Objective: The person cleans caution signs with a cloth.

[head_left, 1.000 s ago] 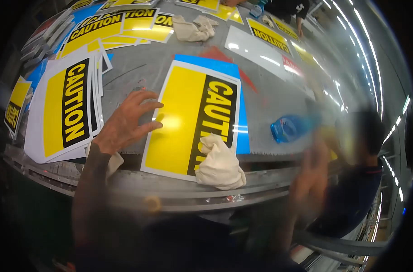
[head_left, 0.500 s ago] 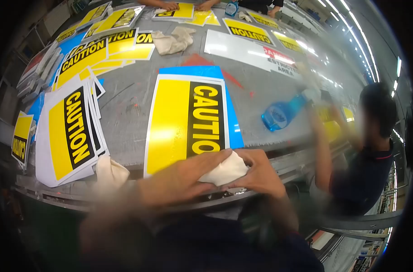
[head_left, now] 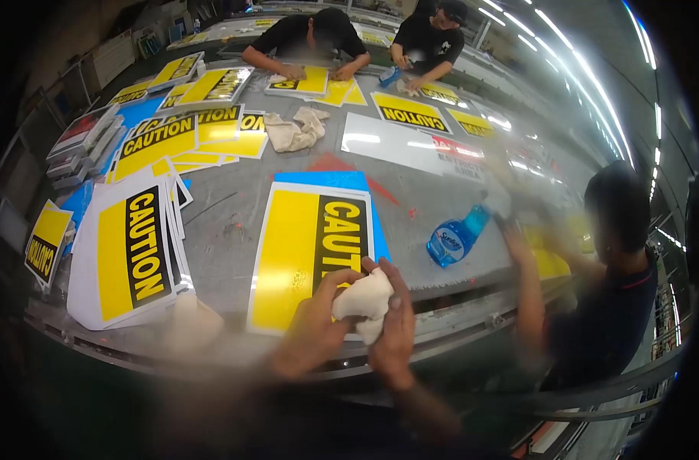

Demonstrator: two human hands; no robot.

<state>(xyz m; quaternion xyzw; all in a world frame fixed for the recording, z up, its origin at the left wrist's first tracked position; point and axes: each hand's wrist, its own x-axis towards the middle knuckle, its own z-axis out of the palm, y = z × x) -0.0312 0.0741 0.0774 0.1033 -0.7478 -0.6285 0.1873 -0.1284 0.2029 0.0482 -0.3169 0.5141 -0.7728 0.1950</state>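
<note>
Between my two hands is a bunched white cloth (head_left: 363,297), held over the near edge of a yellow and black caution sign (head_left: 288,238). My left hand (head_left: 319,322) closes on the cloth from the left, and my right hand (head_left: 395,330) grips it from the right. That sign lies face up on a blue sheet (head_left: 322,180), which shows along its far and right sides. Wet-looking spots dot the yellow part. To the left rests a pile of caution signs in white borders (head_left: 138,257). Another pale cloth (head_left: 192,326), blurred, lies at the pile's near corner.
A blue spray bottle (head_left: 450,244) stands right of the sign. At the right, a co-worker (head_left: 614,284) reaches over the table (head_left: 234,207). Two more people work at the far side. A crumpled cloth (head_left: 296,130) and a white panel (head_left: 395,142) lie farther back.
My hands have lifted and turned more upright, squeezing the cloth between them. The view has tilted up, so the people across the table now show more fully.
</note>
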